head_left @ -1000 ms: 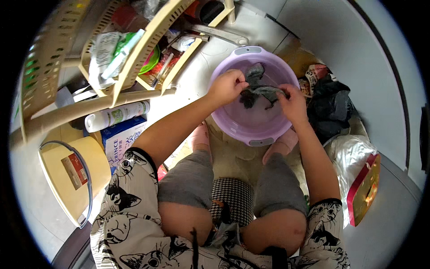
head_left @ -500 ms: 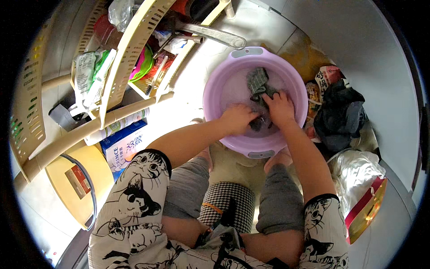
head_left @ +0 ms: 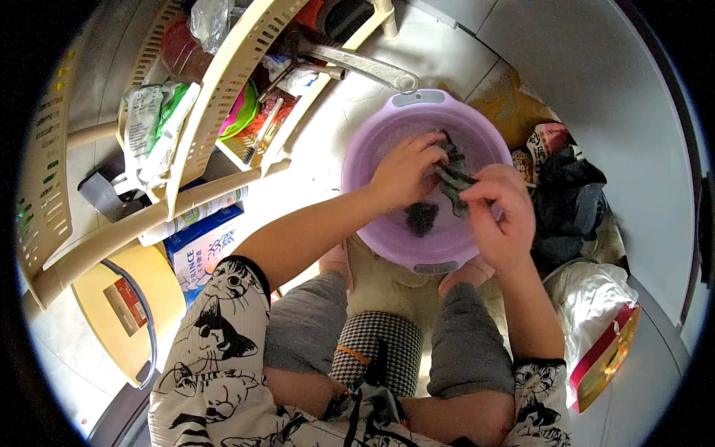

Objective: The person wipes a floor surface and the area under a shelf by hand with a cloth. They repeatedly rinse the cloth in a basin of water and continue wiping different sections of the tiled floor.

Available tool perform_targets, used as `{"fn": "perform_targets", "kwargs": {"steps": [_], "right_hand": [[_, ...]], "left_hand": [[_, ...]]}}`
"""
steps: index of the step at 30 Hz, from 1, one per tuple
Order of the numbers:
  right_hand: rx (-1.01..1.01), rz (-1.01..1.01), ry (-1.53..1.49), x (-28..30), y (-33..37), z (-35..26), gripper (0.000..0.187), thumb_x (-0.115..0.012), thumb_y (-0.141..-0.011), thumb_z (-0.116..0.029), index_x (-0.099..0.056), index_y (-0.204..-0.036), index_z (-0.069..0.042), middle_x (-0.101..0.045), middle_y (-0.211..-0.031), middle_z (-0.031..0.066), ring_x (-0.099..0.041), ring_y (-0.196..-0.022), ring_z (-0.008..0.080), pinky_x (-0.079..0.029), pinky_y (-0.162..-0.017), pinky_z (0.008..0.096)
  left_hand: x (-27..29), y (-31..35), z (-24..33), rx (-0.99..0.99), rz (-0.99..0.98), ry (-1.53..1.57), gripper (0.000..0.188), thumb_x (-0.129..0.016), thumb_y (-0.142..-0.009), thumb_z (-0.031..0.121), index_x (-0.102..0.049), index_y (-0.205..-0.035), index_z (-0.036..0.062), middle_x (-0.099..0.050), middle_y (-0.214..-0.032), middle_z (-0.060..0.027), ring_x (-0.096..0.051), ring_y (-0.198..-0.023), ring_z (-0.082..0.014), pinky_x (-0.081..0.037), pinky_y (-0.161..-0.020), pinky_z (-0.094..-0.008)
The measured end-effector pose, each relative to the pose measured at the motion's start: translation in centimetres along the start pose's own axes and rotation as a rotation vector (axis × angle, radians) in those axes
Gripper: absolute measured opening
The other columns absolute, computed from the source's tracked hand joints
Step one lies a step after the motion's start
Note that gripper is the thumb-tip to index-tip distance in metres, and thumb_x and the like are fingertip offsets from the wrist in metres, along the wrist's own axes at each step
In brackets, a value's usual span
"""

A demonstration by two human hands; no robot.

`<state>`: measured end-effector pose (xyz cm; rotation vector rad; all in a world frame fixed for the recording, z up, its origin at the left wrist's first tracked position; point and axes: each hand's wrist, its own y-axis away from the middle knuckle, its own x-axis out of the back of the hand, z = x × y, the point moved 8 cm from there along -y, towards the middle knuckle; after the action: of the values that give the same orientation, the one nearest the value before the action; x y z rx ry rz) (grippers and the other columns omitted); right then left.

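Note:
A light purple basin [head_left: 356, 167] with grey handle grips holds water in front of me. Above the water, a dark grey-green piece of wet cloth [head_left: 456, 191], perhaps a small garment, is stretched between both hands. My left hand [head_left: 408, 171] pinches its left side, fingers curled over the fabric. At the other end, my right hand [head_left: 503, 208] grips an edge between thumb and fingers over the basin's right side. Beneath them, a small blackish piece of cloth [head_left: 422, 217] lies in the water, apart from both hands.
At left, a cream rack [head_left: 216, 97] carries bags and tools, a metal bar [head_left: 365, 67] reaching toward the basin. Below it are a yellow bucket [head_left: 160, 298] and a blue-white box [head_left: 205, 246]. On the right lie a black bag [head_left: 570, 197] and a clear plastic bag [head_left: 596, 287].
Both hands have risen out of the water, lifting the grey-green cloth and spreading it between them. My right hand has moved right, my left up. The blackish piece stays below.

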<state>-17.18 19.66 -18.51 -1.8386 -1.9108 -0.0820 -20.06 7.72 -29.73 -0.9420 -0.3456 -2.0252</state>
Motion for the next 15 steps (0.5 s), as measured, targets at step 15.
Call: {"fn": "perform_targets", "kwargs": {"steps": [15], "right_hand": [[-0.442, -0.449, 0.412, -8.8, 7.8, 17.6, 0.021, -0.056, -0.076, -0.007, -0.062, -0.097, -0.009, -0.059, -0.096, 0.0163, -0.052, -0.094, 0.0346, -0.041, -0.083, 0.0412]], "left_hand": [[-4.9, 2.4, -6.3, 0.317, -0.376, -0.290, 0.023, -0.058, -0.077, 0.024, -0.065, -0.097, 0.0153, -0.056, -0.108, -0.0076, -0.054, -0.096, -0.0310, -0.046, -0.081, -0.0397]]}}
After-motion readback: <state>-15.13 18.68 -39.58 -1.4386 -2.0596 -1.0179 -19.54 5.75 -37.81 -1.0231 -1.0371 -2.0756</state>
